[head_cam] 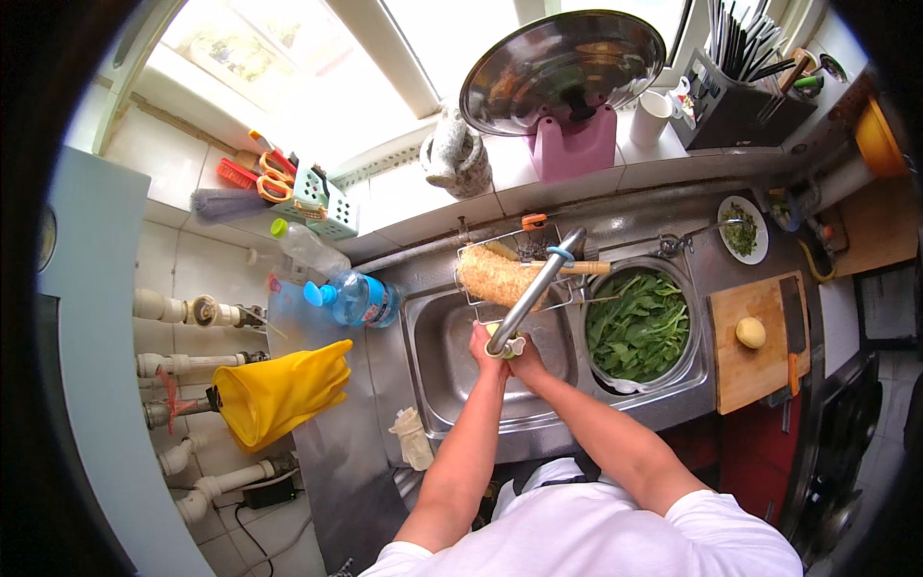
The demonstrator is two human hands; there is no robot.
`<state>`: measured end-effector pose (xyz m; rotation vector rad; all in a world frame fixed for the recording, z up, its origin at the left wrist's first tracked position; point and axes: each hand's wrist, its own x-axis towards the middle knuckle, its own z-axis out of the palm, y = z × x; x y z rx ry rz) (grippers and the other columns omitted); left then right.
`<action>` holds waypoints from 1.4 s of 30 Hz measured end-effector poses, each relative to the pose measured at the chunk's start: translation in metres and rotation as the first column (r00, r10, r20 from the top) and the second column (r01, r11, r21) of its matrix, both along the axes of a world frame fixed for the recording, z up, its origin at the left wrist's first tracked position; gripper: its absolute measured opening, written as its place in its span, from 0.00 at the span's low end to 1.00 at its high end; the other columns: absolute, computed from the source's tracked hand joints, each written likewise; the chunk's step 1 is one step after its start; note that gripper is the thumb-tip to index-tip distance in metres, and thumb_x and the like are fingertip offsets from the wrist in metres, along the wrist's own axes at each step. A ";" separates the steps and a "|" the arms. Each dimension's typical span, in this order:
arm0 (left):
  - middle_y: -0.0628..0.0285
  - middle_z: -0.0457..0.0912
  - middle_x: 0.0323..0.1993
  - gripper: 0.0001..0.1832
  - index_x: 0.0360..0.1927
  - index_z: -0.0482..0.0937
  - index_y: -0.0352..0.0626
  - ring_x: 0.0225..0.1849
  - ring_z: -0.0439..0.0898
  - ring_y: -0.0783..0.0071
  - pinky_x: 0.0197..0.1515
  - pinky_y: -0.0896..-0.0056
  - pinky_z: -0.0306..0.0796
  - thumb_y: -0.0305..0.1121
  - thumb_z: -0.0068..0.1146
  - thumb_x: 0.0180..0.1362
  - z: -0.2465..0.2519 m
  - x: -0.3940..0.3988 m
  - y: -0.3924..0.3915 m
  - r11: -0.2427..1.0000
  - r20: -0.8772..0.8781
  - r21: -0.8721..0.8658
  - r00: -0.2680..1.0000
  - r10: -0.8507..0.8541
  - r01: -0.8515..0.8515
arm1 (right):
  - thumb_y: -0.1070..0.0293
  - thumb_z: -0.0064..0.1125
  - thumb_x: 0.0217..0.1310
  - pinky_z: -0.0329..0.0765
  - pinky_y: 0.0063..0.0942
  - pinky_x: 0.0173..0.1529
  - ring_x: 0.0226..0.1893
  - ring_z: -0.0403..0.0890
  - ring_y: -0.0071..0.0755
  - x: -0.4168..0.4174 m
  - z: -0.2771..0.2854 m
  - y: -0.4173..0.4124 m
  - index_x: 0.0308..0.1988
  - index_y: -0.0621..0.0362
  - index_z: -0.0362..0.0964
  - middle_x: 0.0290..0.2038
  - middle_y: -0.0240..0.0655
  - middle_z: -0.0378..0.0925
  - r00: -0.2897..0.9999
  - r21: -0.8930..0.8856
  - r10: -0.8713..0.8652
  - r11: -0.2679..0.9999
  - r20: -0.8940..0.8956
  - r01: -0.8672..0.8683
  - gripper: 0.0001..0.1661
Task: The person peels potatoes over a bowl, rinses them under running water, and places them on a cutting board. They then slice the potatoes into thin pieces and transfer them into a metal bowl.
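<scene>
Over the left steel sink basin (447, 389), my left hand (484, 355) and my right hand (531, 362) are close together beneath the faucet's nozzle (505, 348). Between them shows a sliver of a pale yellow item (492, 329), probably a peeled potato. The nozzle covers most of it and part of my fingers. Just beyond my hands, a wire rack (476, 311) holds a loofah scrubber (497, 275) and a wooden-handled brush (588, 267). The curved metal spout (548, 278) passes above the rack.
On the right, leafy greens (638, 328) fill a round pot in the other basin. A peeled potato (751, 332) and a knife (793, 317) lie on a cutting board (728, 382). At left are a blue-capped bottle (364, 299) and a yellow rubber glove (281, 389).
</scene>
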<state>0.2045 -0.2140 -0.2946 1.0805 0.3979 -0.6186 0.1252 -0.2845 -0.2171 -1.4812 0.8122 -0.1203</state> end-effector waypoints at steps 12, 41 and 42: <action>0.60 0.83 0.29 0.16 0.39 0.80 0.41 0.28 0.83 0.66 0.32 0.61 0.78 0.46 0.58 0.73 0.034 -0.005 0.000 0.997 -0.193 -0.080 0.981 -0.020 0.005 | 0.44 0.63 0.62 0.84 0.47 0.44 0.41 0.86 0.59 -0.009 -0.006 0.001 0.51 0.51 0.77 0.42 0.54 0.84 0.942 -0.152 0.194 0.958 -0.272 -0.241 0.26; 0.66 0.83 0.46 0.15 0.55 0.79 0.48 0.51 0.82 0.69 0.57 0.64 0.76 0.43 0.55 0.72 0.096 -0.015 0.010 0.955 -0.038 -0.058 0.956 -0.292 0.290 | 0.13 0.40 0.60 0.53 0.24 0.12 0.09 0.62 0.20 -0.014 0.057 -0.034 0.35 0.42 0.75 0.16 0.26 0.70 0.982 0.875 0.168 0.484 -0.086 -0.006 0.44; 0.65 0.83 0.46 0.15 0.55 0.79 0.48 0.50 0.82 0.69 0.56 0.64 0.77 0.42 0.56 0.71 0.081 -0.012 0.017 0.968 -0.069 -0.083 0.967 -0.244 0.238 | 0.14 0.43 0.60 0.62 0.29 0.12 0.10 0.70 0.25 -0.015 0.065 -0.028 0.39 0.47 0.77 0.18 0.31 0.75 0.977 0.776 0.173 0.630 -0.121 -0.015 0.45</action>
